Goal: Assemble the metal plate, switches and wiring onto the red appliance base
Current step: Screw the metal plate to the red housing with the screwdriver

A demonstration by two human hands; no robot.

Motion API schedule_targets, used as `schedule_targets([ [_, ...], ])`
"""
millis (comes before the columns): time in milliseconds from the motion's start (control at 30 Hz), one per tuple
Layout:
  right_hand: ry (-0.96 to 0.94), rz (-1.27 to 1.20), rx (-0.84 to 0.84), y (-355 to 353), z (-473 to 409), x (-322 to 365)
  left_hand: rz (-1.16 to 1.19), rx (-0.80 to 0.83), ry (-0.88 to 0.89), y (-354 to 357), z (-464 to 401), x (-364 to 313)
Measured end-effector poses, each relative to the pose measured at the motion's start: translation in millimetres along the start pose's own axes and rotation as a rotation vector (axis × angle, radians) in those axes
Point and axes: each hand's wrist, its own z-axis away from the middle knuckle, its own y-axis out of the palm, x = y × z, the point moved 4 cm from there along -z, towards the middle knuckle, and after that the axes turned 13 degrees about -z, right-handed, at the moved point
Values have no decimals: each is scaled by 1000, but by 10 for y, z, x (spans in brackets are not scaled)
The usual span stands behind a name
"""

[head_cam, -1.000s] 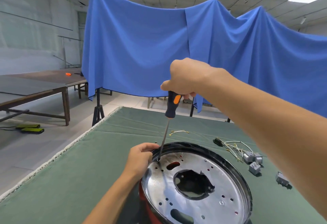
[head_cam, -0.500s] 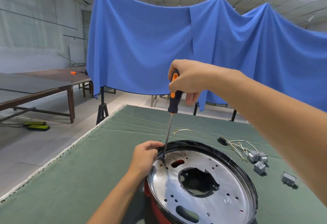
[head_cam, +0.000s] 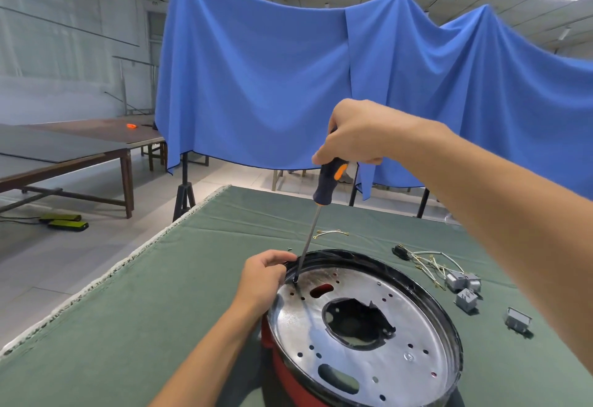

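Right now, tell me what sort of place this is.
Probably a workshop or recording hall: a work table under green felt, a blue cloth hung as a backdrop, bare wooden tables on a tiled floor beneath a panelled ceiling.

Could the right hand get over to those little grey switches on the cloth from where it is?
Probably yes. The grey switches lie in the open on the green cloth, right of the appliance base, with nothing over them. But the right hand grips the screwdriver, so it must put that down first.

Bright ceiling panels light the room evenly; wide-angle bending at edges.
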Motion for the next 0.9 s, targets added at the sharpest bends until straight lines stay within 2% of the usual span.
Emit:
schedule_targets([
  [100, 11, 150, -132, 13, 11, -31, 8, -1, -16, -2, 19, 19],
  [200, 65, -76, 129, 47, 46, -7, 23, -1, -18, -4, 9, 30],
  [267, 50, -139, 192, 19, 73, 10, 14, -8, -17, -11, 9, 12],
  [400, 42, 51, -56, -1, 90, -30, 14, -7, -22, 0, 21, 38],
  [467, 33, 67, -133, 31, 85, -28, 10, -9, -24, -4, 24, 30],
  [600, 72, -109, 122, 63, 72, 77, 21, -11, -15, -7, 16, 4],
  [633, 64, -120, 106, 59, 68, 83, 18, -14, -13, -12, 14, 1],
  [800, 68, -31, -305, 108, 85, -51, 0, -4, 3, -7, -12, 35],
  [900, 80, -57, -426, 139, 113, -112, -16, 4, 0, -21, -27, 47],
])
